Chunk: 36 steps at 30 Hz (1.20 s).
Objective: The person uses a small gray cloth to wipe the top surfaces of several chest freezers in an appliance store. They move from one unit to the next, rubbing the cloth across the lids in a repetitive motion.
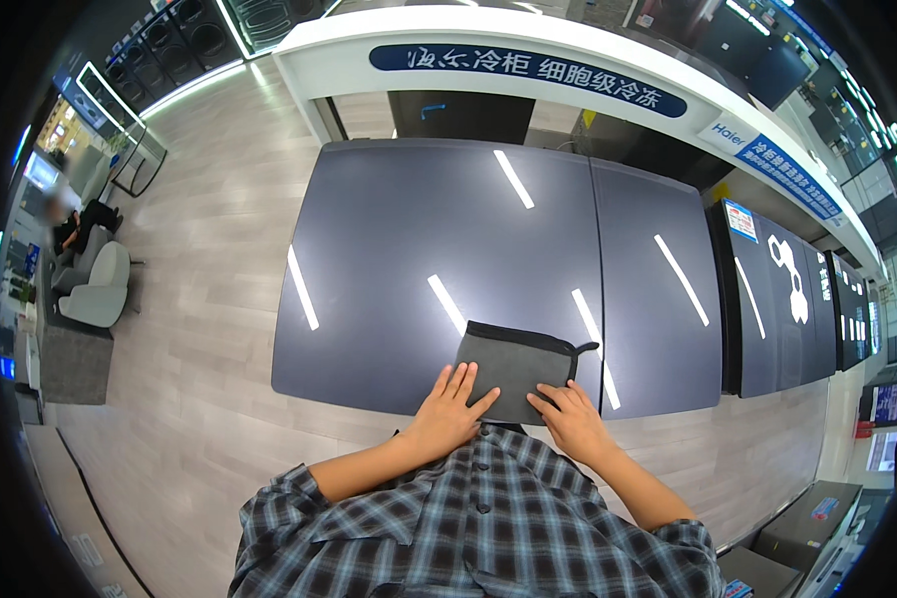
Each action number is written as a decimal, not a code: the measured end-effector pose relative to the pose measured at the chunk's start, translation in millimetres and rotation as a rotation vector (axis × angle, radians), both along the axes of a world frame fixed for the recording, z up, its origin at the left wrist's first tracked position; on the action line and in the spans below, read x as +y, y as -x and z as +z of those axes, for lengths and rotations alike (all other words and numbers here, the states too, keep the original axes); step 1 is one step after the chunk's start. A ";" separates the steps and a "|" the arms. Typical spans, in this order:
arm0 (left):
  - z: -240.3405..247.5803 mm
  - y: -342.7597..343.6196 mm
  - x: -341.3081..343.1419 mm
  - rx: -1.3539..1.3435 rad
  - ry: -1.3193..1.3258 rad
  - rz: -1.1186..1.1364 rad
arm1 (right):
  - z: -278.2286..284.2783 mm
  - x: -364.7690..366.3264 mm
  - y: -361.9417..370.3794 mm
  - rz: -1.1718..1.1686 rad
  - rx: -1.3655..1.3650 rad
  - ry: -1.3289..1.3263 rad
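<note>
You are pressing your left hand (448, 407) and right hand (571, 414), fingers spread flat and gripping nothing, on the near edge of a soft, light grey square cloth with dark trim (516, 367) lying on the glossy dark-grey appliance top (399, 229), likely best pinched at its corners.

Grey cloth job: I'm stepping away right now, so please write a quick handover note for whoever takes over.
Left hand: flat, fingers spread, on the near left part of the grey cloth.
Right hand: flat on its near right corner.
The cloth lies folded on the glossy dark chest freezer lid, near the front edge, black trim and loop at the far side.
Done: cloth laid flat.
Left: cannot tell how much lid has been wiped.
</note>
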<state>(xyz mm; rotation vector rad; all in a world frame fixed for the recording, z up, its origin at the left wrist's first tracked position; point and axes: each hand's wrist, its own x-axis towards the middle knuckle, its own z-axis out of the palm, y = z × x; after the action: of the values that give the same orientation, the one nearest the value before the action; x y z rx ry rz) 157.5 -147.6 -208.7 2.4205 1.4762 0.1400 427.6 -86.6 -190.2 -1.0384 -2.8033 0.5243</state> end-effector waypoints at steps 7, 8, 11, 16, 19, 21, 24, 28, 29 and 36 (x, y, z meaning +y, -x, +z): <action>2.5 6.0 79.4 -0.033 0.093 -0.011 | -14.7 81.7 6.7 -0.071 0.044 -0.140; -5.8 12.2 96.0 -0.069 0.120 -0.013 | -17.8 98.5 8.9 -0.085 0.049 -0.157; -6.9 27.0 153.6 -0.113 0.114 0.033 | -26.6 150.1 15.6 -0.113 0.075 -0.215; -25.4 22.8 252.8 0.067 -0.012 0.123 | -36.6 240.0 29.7 -0.194 0.057 -0.240; -22.0 18.3 296.3 0.107 -0.073 0.229 | -42.9 293.5 38.4 -0.251 0.022 -0.214; -27.8 13.3 324.6 0.123 -0.143 0.310 | -39.7 322.5 43.9 -0.282 -0.057 -0.173; -39.7 3.9 352.3 0.059 -0.284 0.431 | -46.3 361.1 47.6 -0.309 -0.136 -0.183; -44.5 -13.5 384.3 -0.064 -0.504 0.453 | -45.4 390.6 40.3 -0.343 -0.240 -0.206; -43.1 -16.8 390.4 -0.057 -0.453 0.437 | -46.5 400.0 38.3 -0.351 -0.246 -0.221; -43.4 -33.3 417.5 -0.082 -0.243 0.429 | -38.2 419.3 22.0 -0.403 -0.262 -0.110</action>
<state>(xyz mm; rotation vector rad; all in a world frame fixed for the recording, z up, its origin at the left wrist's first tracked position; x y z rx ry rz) 190.8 270.0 -252.2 2.1971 2.0188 0.5328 405.6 332.7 -228.5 -1.6963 -2.6726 0.1966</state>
